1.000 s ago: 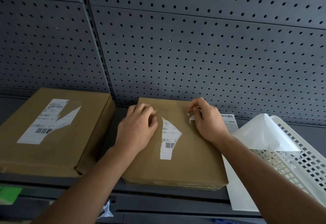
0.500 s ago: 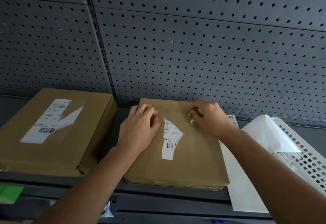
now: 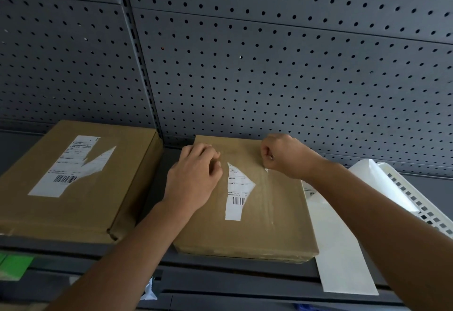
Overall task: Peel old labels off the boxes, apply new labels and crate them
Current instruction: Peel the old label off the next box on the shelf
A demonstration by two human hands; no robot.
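A flat brown box [image 3: 264, 225] lies on the grey shelf in the middle. A torn strip of white barcode label [image 3: 236, 193] is stuck to its top. My left hand [image 3: 193, 178] rests on the box's left part, its fingers bent right beside the strip's upper end. My right hand [image 3: 282, 156] is over the box's far right corner, fingers curled round a small white scrap of peeled label. A second brown box [image 3: 81, 210] with a half-torn white label [image 3: 71, 166] lies to the left.
A white slotted crate [image 3: 421, 202] stands at the right with a glossy backing sheet [image 3: 382, 183] draped on its rim. A long white sheet [image 3: 343, 256] lies under the box's right edge. Grey pegboard [image 3: 269, 77] backs the shelf. A green item [image 3: 12, 266] sits lower left.
My right hand has moved a little towards the box's far right corner, closing more tightly on the white scrap. My left hand stays by the label strip.
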